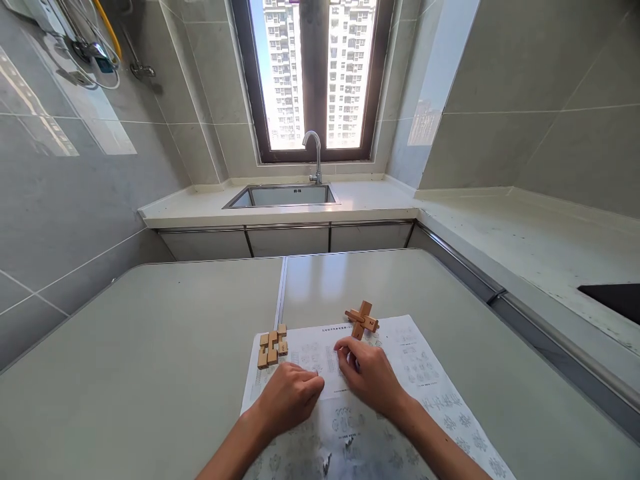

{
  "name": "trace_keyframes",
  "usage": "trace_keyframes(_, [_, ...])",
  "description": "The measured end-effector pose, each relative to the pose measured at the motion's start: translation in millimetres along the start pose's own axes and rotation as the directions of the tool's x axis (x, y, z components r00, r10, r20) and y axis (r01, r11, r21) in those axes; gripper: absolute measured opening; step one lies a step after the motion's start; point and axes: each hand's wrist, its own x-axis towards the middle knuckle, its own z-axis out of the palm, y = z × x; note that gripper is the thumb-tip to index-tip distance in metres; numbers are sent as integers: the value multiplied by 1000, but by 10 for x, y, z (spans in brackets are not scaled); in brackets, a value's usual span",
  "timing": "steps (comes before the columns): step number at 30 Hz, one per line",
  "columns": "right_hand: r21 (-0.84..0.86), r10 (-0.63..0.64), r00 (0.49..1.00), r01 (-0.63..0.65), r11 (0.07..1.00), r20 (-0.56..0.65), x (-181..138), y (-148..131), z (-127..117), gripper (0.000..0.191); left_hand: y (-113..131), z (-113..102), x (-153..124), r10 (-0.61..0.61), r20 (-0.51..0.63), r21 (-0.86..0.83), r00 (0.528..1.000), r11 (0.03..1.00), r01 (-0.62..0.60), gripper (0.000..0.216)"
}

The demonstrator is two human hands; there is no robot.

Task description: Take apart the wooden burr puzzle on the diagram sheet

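Note:
My left hand (296, 392) is curled into a fist over the printed sheet (345, 393). Whatever it may hold is hidden by the fingers. My right hand (369, 373) lies on the sheet with bent, loosely parted fingers, and nothing shows between them. Just beyond its knuckles sits a wooden burr puzzle (362, 319), its bars crossing in several directions. Left of the hands, notched wooden puzzle pieces (273, 345) are lined up side by side at the sheet's upper left corner. Small diagrams and text cover the sheet.
The sheet lies on a pale table (190, 347) with a seam running down it. Behind stands a white counter (370, 193) with a steel sink (293, 195) and a tap (317, 157) under a window. Another counter (530, 233) runs along the right.

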Motion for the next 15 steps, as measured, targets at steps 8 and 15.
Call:
trace_keyframes(8, [79,172,948,-156,985,-269,47,35,-65,21,-29,33,12,16,-68,-20,998,1000,-17,32])
trace_keyframes(15, [283,402,847,-314,906,-347,78,41,-123,31,-25,33,-1,0,-66,-12,998,1000,0,32])
